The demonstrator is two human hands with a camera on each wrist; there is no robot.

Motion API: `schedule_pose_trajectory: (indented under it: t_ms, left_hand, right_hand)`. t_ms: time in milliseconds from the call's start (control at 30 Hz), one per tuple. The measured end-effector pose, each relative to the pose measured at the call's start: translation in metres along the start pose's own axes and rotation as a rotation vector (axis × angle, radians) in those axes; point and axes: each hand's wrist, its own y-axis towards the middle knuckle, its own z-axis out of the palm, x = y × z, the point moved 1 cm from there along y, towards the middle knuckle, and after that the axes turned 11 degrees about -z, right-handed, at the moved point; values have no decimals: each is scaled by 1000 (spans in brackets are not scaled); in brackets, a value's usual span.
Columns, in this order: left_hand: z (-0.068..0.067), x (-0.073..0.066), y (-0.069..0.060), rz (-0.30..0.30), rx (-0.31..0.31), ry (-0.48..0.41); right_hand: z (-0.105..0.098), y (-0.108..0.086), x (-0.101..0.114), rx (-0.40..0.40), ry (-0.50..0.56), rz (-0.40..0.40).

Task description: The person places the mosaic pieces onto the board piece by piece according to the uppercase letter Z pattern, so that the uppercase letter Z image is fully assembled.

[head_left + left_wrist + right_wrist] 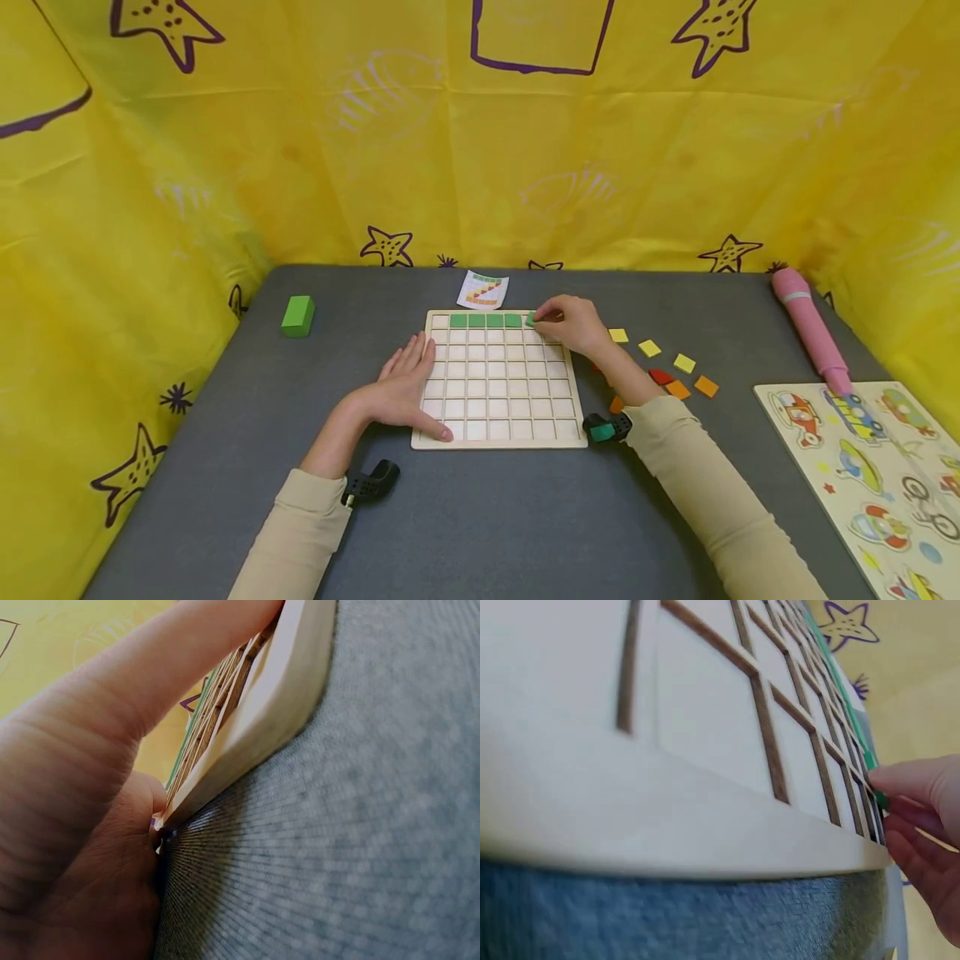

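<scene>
A wooden grid board (497, 444) lies on the dark table, with several green square tiles (495, 321) along its far row. My left hand (397, 393) rests on the board's left side, fingers spread and thumb on the near left corner; the left wrist view shows that thumb (187, 660) across the rim. At the far right corner my right hand (572, 323) pinches a green tile (531, 319) over the far row. In the right wrist view its fingertips (885, 776) partly cover this green tile (881, 799). Whether the tile sits fully in its cell I cannot tell.
A pattern card (483, 290) lies behind the board. Loose yellow tiles (649, 348), orange tiles (707, 386) and red pieces (660, 377) are scattered near the right forearm. A green block (298, 317) stands left; a pink microphone (813, 329) touches a picture puzzle (825, 471) at right.
</scene>
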Motion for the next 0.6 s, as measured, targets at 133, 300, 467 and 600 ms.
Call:
schedule_pose_trajectory:
  t_ms: [133,300,467,600]
  left_hand:
    - [0,0,0,3,1,-1]
    - [0,0,1,4,1,0]
    - [0,-1,0,-2,5,-1]
    - [-1,-1,-1,-1,3,-7]
  right_hand:
    - [4,2,1,-3,-18,-45]
    - [4,0,0,9,-69,-110]
    - [1,-4,-1,48,-107,-168]
    - [-5,-11,-1,46,-68,-133]
